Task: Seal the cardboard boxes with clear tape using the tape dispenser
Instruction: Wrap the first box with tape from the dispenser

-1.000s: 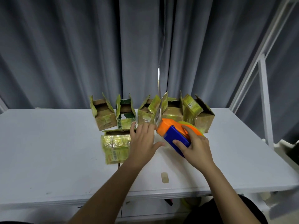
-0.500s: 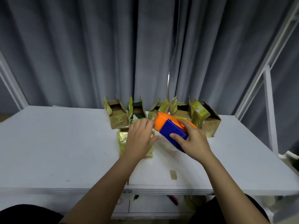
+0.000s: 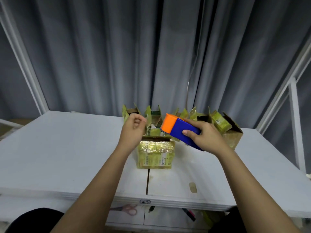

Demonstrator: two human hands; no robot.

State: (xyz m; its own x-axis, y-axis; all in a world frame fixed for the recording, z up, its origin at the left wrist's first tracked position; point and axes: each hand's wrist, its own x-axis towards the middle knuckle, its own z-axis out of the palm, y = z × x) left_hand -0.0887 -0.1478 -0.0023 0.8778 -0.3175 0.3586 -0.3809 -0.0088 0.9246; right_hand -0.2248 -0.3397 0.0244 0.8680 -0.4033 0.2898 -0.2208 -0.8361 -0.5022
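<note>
Your right hand (image 3: 204,137) has its grip wrapped round the blue body of the tape dispenser (image 3: 180,130), thumb on the near face, fingers over the far side, orange end pointing left and up, dispenser held off the tabletop (image 3: 67,148) above the boxes. Your left hand (image 3: 133,132) is raised just left of the orange end, fingers curled in with thumb and fingertips close together; can't tell if it pinches a tape end, nothing clear shows between them. Directly below both hands sits the closed box (image 3: 155,153), wrapped in shiny yellow-green tape, label on its near face, resting near the tabletop's middle. Behind it along the far edge stands a row of open boxes (image 3: 234,132) with flaps up, running left to right, partly hidden by your hands and the dispenser. A small scrap of tape (image 3: 192,187) lies on the tabletop near the front edge, right of centre. Under the front edge, pink-handled scissors (image 3: 127,209) show on a lower shelf. Grey curtains (image 3: 117,56) hang behind, white frame posts (image 3: 296,123) at the right.
</note>
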